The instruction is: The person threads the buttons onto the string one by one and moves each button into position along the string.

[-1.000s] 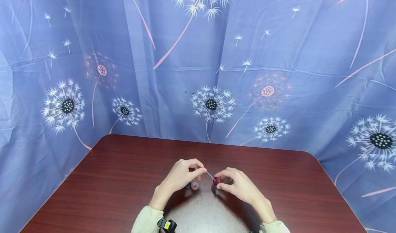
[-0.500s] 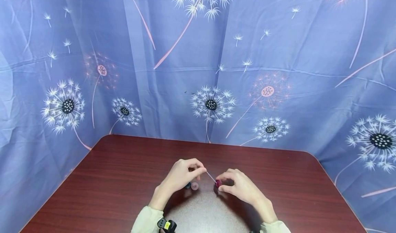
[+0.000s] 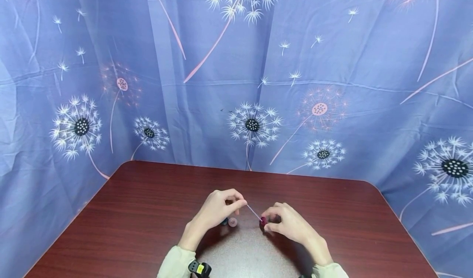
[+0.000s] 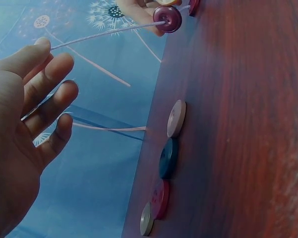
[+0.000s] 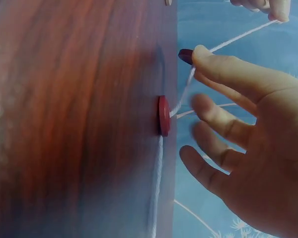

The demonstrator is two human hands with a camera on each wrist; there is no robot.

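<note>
My left hand [image 3: 218,210] pinches the end of a pale string [image 3: 253,212] between thumb and index finger; the other fingers are loosely bent in the left wrist view. The string runs taut through a dark maroon button [image 4: 167,20]. My right hand [image 3: 290,224] pinches this button by its edge, and in the right wrist view the thumb covers much of it. Farther along the string, a red button [image 5: 163,116] is threaded on near the tabletop, with the string's tail trailing along the table.
Loose buttons lie in a row near my left hand: a pale pink one [image 4: 177,119], a teal one [image 4: 169,158], a crimson one [image 4: 160,199] and a cream one [image 4: 146,219]. A blue dandelion-print curtain [image 3: 207,118] hangs behind the brown wooden table [image 3: 155,200].
My right hand has moved a little right and toward me with the maroon button, away from the left hand. More string shows between the hands. The left hand has hardly moved.
</note>
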